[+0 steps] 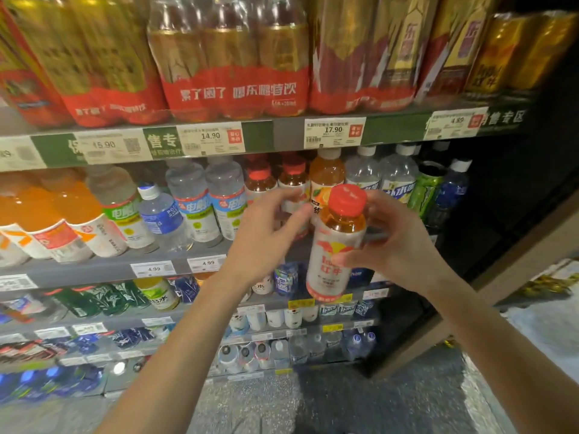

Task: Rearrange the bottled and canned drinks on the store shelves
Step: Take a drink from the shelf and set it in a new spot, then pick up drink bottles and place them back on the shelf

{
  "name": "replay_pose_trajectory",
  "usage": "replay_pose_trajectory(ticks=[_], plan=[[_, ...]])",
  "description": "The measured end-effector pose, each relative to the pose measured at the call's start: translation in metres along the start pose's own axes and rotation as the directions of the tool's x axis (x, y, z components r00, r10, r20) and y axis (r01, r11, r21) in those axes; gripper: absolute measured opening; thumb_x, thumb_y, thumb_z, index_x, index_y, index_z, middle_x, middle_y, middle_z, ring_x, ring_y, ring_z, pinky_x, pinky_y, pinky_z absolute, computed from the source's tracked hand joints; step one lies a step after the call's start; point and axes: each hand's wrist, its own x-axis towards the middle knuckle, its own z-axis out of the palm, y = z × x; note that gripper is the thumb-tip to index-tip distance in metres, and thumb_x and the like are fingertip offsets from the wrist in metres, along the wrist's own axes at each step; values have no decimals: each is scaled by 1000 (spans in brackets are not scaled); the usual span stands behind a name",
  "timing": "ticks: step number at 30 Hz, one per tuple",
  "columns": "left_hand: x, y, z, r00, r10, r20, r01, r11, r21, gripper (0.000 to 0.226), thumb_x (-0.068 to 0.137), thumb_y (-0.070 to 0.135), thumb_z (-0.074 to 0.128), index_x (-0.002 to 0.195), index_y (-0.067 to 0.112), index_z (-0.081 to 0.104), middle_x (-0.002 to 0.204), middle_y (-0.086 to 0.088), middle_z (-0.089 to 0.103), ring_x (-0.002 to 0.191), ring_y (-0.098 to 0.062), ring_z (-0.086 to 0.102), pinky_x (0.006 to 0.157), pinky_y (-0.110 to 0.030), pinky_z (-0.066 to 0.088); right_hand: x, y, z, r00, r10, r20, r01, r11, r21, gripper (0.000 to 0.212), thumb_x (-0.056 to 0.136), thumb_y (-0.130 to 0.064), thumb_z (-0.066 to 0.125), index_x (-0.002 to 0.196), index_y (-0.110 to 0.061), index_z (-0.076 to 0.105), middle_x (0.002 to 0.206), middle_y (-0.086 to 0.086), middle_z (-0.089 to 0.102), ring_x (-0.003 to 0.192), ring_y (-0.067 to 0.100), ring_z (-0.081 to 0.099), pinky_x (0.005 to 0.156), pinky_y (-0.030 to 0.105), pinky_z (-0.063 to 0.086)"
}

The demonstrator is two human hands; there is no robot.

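bottle (336,245) with red cap sits in our right hand (398,245), fingers wrapped round it, upright before the middle shelf (103,270). left hand (266,233) loose, fingers blurry, nothing in it. behind, similar bottles (260,183) half hidden.

Red cap, amber liquid, white label with red and yellow emblem on the bottle (336,242) in the right hand (394,245). Behind the left hand (266,236): red-capped amber bottles (260,181). Left of that hand: clear bottles with blue-and-red labels (191,205), orange drinks (72,214). Above both hands: red-and-gold shrink-wrapped packs (235,57), green shelf strip (257,136) with white price tags.
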Motion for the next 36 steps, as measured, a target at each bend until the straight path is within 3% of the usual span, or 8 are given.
replay_pose_trajectory(ticks=[2, 8, 12, 17, 21, 25, 32, 36], plan=[[25, 10, 6, 998, 67, 4, -67, 985, 159, 46, 92, 28, 70, 135, 18, 55, 131, 1, 59, 102, -9, 65, 86, -25, 55, 6, 5, -9, 1000, -5, -6, 5, 1000, -1, 74, 57, -3, 95, 115, -34, 62, 106, -12, 73, 103, 9, 69, 85, 32, 60], [95, 27, 40, 994, -56, 93, 19, 932, 361, 64, 78, 29, 84, 133, 15, 54, 131, -7, 63, 121, -26, 59, 102, -38, 49, 19, 25, -46, 999, -26, 38, 25, 1000, 18, 75, 56, 5, 93, 113, -31, 59, 104, -18, 73, 98, 1, 70, 75, 13, 55], [107, 26, 60, 971, -238, 26, 232, 960, 157, 38, 85, 35, 79, 114, 23, 58, 109, 4, 65, 75, -19, 73, 74, -39, 62, 27, 37, -71, 996, -50, 71, 50, 999, -4, 80, 55, -3, 96, 118, -33, 57, 110, -21, 70, 103, -2, 67, 82, 10, 52], [96, 21, 72, 965, -90, -247, 160, 946, 282, 35, 85, 39, 77, 108, 15, 67, 99, 3, 70, 75, -10, 69, 75, -23, 54, 37, 51, -89, 992, -87, 86, 87, 996, 6, 80, 52, -12, 98, 116, -39, 57, 112, -20, 70, 108, 2, 66, 92, 24, 55], [63, 18, 76, 977, -5, -215, 78, 939, 334, 49, 87, 47, 72, 121, 14, 58, 107, -2, 70, 89, -22, 68, 77, -44, 57, 42, 60, -94, 992, -92, 89, 81, 990, 111, 80, 51, -11, 98, 119, -33, 60, 117, -11, 70, 113, 12, 66, 98, 41, 55], [39, 23, 80, 969, 129, -212, 8, 839, 544, 52, 91, 51, 65, 125, 14, 53, 100, -2, 71, 77, -24, 67, 63, -31, 42, 47, 59, -95, 988, -120, 97, 104, 982, 159, 82, 49, -27, 99, 121, -32, 61, 119, -9, 70, 114, 13, 66, 96, 36, 56], [28, 59, 43, 882, 228, -413, 50, 826, 562, 55, 91, 65, 50, 118, 18, 56, 90, 11, 63, 78, -21, 63, 63, -28, 35, 53, 51, -87, 982, -146, 119, 128, 981, 146, 76, 54, -9, 94, 117, -36, 61, 113, -21, 70, 111, 5, 65, 87, 19, 55], [8, 53, 20, 879, 176, -443, 82, 859, 505, 51, 90, 65, 47, 111, 20, 57, 78, 18, 56, 69, -18, 56, 62, -33, 40, 58, 49, -72, 985, -145, 92, 138, 987, 79, 80, 54, -4, 96, 113, -43, 59, 111, -21, 69, 111, 7, 65, 92, 34, 58]])
